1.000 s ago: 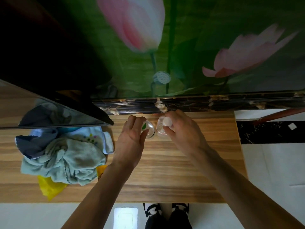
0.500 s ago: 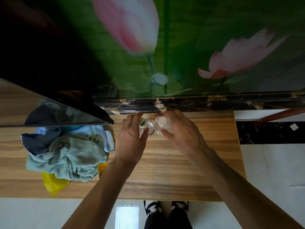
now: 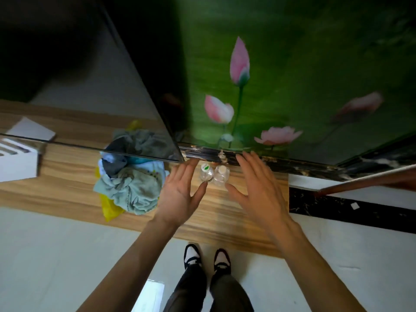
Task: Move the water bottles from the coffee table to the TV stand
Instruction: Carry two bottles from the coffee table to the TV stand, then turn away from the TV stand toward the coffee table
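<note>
My left hand (image 3: pixel 180 192) is spread wide, fingers straight and palm turned toward the two water bottles; it holds nothing, though my thumb tip lies right at the base of the green-capped bottle (image 3: pixel 206 173), and I cannot tell whether it touches. My right hand (image 3: pixel 258 188) is just as open, fingers fanned and gripping nothing, its thumb close beside the white-capped bottle (image 3: pixel 221 175).

The two clear bottles stand upright and touching each other between my hands, on the wooden TV stand (image 3: pixel 225 217), near its back edge by the dark marbled ledge (image 3: pixel 281 162). To the left of my left hand lies a heap of cloths (image 3: pixel 132 185), pale green and grey, with something yellow under it. Above that leans the dark TV screen (image 3: pixel 101 97), reflecting the heap. A white box (image 3: pixel 18 163) sits at the far left of the stand. Behind everything is a green wall picture with pink lotus flowers (image 3: pixel 239 61). Below, my shoes (image 3: pixel 207 258) stand on pale floor.
</note>
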`<state>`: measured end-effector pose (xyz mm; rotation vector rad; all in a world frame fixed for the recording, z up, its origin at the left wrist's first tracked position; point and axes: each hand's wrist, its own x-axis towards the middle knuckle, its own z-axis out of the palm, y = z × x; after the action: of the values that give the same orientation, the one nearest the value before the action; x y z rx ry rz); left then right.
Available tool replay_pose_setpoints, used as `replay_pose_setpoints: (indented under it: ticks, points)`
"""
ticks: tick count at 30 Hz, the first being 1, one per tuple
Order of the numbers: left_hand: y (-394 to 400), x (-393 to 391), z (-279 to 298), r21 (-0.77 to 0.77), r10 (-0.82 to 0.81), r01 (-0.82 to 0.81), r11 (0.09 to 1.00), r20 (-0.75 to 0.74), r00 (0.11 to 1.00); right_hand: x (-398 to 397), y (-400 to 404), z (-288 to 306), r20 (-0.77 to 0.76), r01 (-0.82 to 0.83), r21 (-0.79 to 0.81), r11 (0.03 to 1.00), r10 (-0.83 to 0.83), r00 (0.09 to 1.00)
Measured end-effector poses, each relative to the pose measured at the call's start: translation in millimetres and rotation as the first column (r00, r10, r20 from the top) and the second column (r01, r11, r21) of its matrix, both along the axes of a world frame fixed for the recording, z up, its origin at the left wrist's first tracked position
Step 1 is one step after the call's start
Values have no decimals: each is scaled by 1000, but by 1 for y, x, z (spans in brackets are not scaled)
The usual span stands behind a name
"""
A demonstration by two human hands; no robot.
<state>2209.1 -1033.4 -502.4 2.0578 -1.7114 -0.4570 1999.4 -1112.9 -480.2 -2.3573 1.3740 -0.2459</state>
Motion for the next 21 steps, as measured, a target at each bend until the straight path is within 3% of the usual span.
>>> replay_pose_setpoints:
  ticks: [5,13,16,21]
  points:
    - [48,11,95,-98,124,-130,987,-69,990,-1,18,100,-16,-145,-88,986,144,989]
    - [139,43,200,-260,336,-304,916,86,938,40,42,211,90,-423,-295,857,465,881]
    - [184,56,229,-324,475,-418,849,120,872,76,54,239,134,-490,-363,793,564,815]
    - [275,81,267,-417,718,-620,665,128,684,153,101,274,182,-625,-419,659,735,653]
